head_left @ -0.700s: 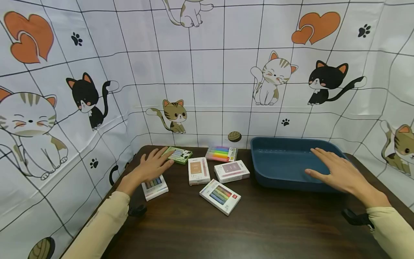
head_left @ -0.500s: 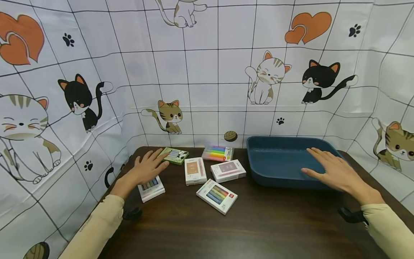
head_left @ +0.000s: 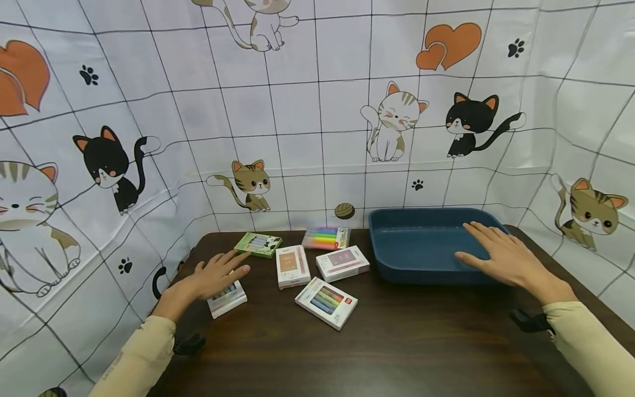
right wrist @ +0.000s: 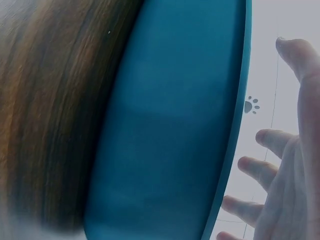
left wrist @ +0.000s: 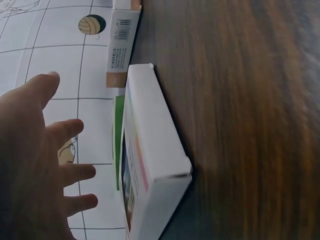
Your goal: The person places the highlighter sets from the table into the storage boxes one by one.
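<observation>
My left hand (head_left: pixel 212 279) hovers with fingers spread over a white box of coloured sticks (head_left: pixel 229 300) at the table's left side, partly covering it in the head view. In the left wrist view that white box (left wrist: pixel 155 130) stands just beyond the fingers, apart from them. Over the blue tray (head_left: pixel 397 274) my right hand (head_left: pixel 511 259) is held with fingers extended and nothing in it. The right wrist view has the tray's wall (right wrist: pixel 160 115) beside the spread fingers. A green box (head_left: pixel 258 244) lies just past the left fingertips.
Mid-table are a white box with an orange panel (head_left: pixel 292 267), one with a mauve panel (head_left: pixel 342 263), and a white box with a window onto coloured sticks (head_left: pixel 326 302). Behind them lies a clear pack of rainbow markers (head_left: pixel 324 238). A cat-print curtain (head_left: pixel 297 110) borders the table (head_left: pixel 357 358).
The head view has turned, shifting the whole scene left. My left hand has drawn back slightly, and the green box shows more fully. The right hand stays over the tray.
</observation>
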`<state>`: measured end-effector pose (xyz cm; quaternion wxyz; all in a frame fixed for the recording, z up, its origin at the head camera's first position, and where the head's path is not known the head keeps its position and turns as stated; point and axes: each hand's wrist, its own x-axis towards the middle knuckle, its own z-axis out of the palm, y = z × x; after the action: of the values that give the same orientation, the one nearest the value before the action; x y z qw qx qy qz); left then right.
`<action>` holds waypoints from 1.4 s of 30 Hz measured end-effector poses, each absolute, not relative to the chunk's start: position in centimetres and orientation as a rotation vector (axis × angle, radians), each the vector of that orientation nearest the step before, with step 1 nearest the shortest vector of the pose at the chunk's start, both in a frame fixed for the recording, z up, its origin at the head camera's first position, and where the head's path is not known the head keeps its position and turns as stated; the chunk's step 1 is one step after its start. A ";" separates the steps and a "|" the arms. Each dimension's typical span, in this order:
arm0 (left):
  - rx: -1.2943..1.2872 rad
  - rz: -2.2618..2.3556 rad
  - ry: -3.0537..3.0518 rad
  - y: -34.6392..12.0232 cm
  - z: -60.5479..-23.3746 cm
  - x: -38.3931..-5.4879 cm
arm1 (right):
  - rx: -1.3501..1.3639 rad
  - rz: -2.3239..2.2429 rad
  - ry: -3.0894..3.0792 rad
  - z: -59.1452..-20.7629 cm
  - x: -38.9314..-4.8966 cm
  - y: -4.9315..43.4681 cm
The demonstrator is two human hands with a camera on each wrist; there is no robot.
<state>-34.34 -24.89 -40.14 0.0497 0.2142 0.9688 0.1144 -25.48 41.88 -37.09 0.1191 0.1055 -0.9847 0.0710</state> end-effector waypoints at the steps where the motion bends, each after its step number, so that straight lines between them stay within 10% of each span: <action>1: 0.648 0.344 2.940 -24.9 -40.0 -34.2 | 0.307 0.209 -2.878 -37.1 -25.5 42.1; 42: 0.702 0.383 2.830 -27.9 -40.1 -32.1 | 0.162 0.519 -2.936 -39.6 -22.9 48.0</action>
<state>-32.07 -27.88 -40.13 0.1002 0.2375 0.9575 0.1297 -22.95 47.96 -39.62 0.0780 0.0540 -0.9803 0.1732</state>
